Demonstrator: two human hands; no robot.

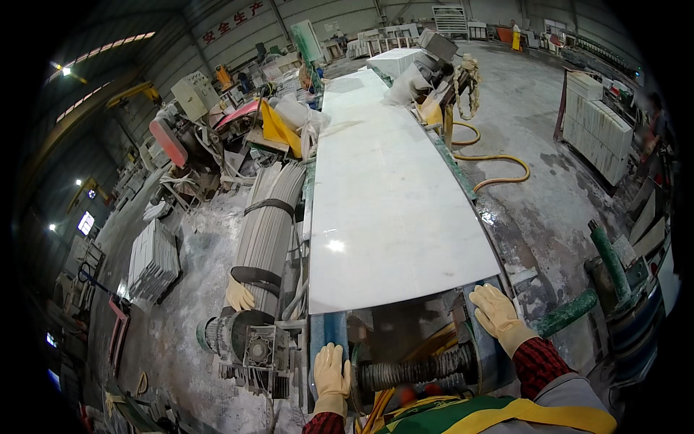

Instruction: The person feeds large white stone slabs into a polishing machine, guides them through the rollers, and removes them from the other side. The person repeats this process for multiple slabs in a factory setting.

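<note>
Bracing gloved left hand (pixel 332 369), right hand (pixel 494 311) beside slab (pixel 383 202)

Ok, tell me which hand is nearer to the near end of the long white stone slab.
Right. The right hand rests just below the long white stone slab, by its near right corner; the left hand sits lower on the machine frame, clearly apart from it.
</note>
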